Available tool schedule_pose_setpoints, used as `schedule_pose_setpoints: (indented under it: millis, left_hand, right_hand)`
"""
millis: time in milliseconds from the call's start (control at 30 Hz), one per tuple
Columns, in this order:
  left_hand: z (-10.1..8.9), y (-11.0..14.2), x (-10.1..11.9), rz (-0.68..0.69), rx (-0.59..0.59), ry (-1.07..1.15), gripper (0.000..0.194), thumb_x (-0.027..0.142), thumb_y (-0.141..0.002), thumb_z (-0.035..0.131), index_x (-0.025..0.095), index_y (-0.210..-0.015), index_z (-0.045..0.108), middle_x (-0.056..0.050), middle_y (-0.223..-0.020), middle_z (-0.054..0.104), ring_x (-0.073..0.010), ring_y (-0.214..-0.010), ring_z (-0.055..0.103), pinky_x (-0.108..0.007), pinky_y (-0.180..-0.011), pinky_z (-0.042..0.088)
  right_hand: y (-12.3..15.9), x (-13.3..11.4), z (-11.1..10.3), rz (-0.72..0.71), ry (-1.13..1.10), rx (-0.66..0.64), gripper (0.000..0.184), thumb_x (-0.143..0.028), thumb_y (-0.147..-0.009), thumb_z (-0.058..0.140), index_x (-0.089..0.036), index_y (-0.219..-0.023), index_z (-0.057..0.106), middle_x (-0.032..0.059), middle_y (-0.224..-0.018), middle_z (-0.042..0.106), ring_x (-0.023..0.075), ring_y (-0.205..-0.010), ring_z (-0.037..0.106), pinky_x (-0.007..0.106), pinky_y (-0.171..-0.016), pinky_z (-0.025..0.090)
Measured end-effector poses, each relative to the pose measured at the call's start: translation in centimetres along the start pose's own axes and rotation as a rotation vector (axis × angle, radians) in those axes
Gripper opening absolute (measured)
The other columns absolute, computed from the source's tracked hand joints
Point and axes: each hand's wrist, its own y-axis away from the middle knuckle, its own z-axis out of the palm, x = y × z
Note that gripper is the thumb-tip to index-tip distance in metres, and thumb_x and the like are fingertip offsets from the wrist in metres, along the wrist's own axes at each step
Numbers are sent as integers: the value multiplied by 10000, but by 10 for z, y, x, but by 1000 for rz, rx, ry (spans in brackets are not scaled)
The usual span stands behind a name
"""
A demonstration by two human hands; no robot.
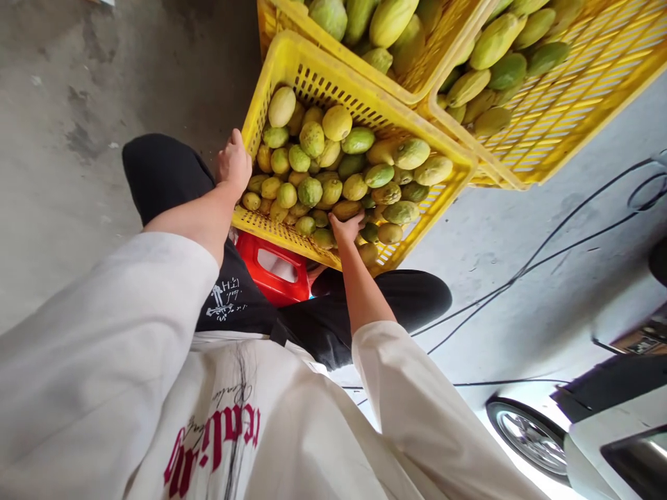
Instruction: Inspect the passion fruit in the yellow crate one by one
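Note:
A yellow slatted plastic crate (359,80) stands tilted before my knees, partly filled with oval yellow-green fruits (313,139) that look like small papayas. At the crate's left end, my left hand (234,167) is closed over the rim. My right hand (350,226) reaches over the near side into the crate. Its thumb and fingers lie around a brownish-yellow fruit (347,209) among the others; the fingertips are partly hidden.
Two more yellow crates (588,104) of similar fruit adjoin the far side. A red plastic stool (274,274) shows between my legs. Black cables (521,271) cross the concrete floor (583,278) at right. A vehicle wheel (529,437) is at lower right.

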Motion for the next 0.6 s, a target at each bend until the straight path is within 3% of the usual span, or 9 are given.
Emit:
schedule_pose_setpoints:
  millis: [67,100,300,467,600]
  left_hand:
    - [0,0,0,-1,2,-12,474,236,-1185,615,142,-1643,533,-186,-1493,755,-417,-1537,695,-529,-1362,556]
    - [0,1,1,-2,-2,-27,467,199,-1179,604,136,-1638,539,-193,-1507,750,-419,-1535,701,-522,-1359,558]
    - [-5,6,3,25,-29,-75,507,76,-1191,483,87,-1697,481,-210,-1610,715,-353,-1528,702,-533,-1386,511]
    - [-7,9,5,-6,-29,-52,445,103,-1205,520,111,-1650,504,-198,-1601,724,-343,-1572,674,-487,-1395,500]
    - [-11,11,8,-16,-60,-63,469,125,-1229,516,80,-1694,473,-233,-1684,673,-360,-1608,652,-516,-1428,454]
  right_hand:
    - [-7,-10,-3,172,-97,-38,1123,-386,-974,917,3,-1851,333,418,-1625,564,477,-1344,779,500,-1086,672]
    - [-11,-14,-3,192,-135,-51,1144,-359,-948,940,-4,-1851,334,429,-1658,531,494,-1388,763,512,-1110,669]
    - [-23,-27,1,279,-220,-26,1067,-322,-966,888,-31,-1843,354,444,-1722,442,522,-1410,740,573,-1120,673]
    - [-15,-30,2,282,-179,-17,866,-292,-1062,781,-24,-1787,389,441,-1715,437,440,-1483,703,453,-1173,636]
    - [-15,-21,8,215,-244,-18,978,-271,-956,863,-57,-1774,371,398,-1742,424,450,-1578,618,497,-1259,607]
